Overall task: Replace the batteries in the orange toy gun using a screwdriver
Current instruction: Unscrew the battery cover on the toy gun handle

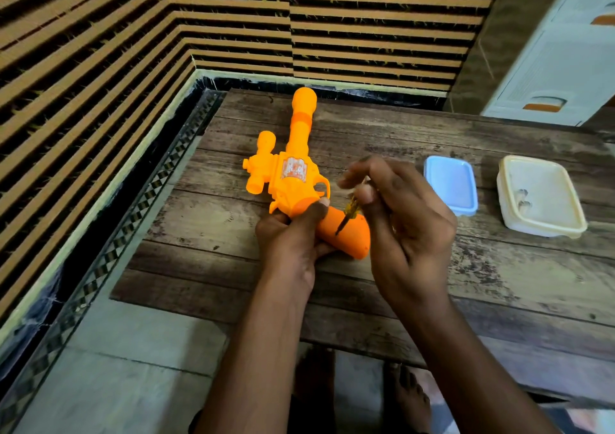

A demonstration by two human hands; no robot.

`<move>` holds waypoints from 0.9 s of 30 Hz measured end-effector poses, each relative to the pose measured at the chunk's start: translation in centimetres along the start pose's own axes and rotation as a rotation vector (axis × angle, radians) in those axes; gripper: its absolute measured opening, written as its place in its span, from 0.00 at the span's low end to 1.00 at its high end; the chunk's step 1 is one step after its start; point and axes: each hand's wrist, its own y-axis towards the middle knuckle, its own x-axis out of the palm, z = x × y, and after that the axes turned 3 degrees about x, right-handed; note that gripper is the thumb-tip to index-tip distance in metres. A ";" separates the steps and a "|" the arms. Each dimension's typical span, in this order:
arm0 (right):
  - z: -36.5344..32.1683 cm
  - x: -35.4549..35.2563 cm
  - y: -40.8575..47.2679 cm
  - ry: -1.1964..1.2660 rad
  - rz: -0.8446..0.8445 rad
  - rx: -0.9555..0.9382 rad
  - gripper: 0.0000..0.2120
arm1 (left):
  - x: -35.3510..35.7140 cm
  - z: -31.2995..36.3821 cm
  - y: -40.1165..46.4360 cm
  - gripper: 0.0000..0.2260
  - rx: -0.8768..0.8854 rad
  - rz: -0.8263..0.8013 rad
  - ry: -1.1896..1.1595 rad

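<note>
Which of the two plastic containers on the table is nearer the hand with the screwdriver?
The blue-lidded container, just beyond the right hand; the cream container sits farther right.

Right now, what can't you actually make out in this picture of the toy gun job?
All in the head view:
- Screw head: too small, under the screwdriver tip on the toy gun grip.
- Screwdriver handle: mostly covered by the right hand.
- Grip's near side: covered by the left hand.
- Cream container contents: blurred behind cloudy plastic.
- Batteries: none visible.
</note>
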 end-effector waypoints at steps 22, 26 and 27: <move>-1.0 0.6 0.0 -0.112 0.068 -0.064 0.06 | 0.1 0.2 -0.2 0.11 0.000 -0.005 0.009; -1.1 0.6 0.0 -0.134 0.089 -0.034 0.14 | 0.1 0.1 0.1 0.14 -0.008 0.004 -0.002; -1.0 0.5 0.0 -0.122 0.069 -0.030 0.16 | 0.1 0.1 0.0 0.14 -0.007 0.006 -0.009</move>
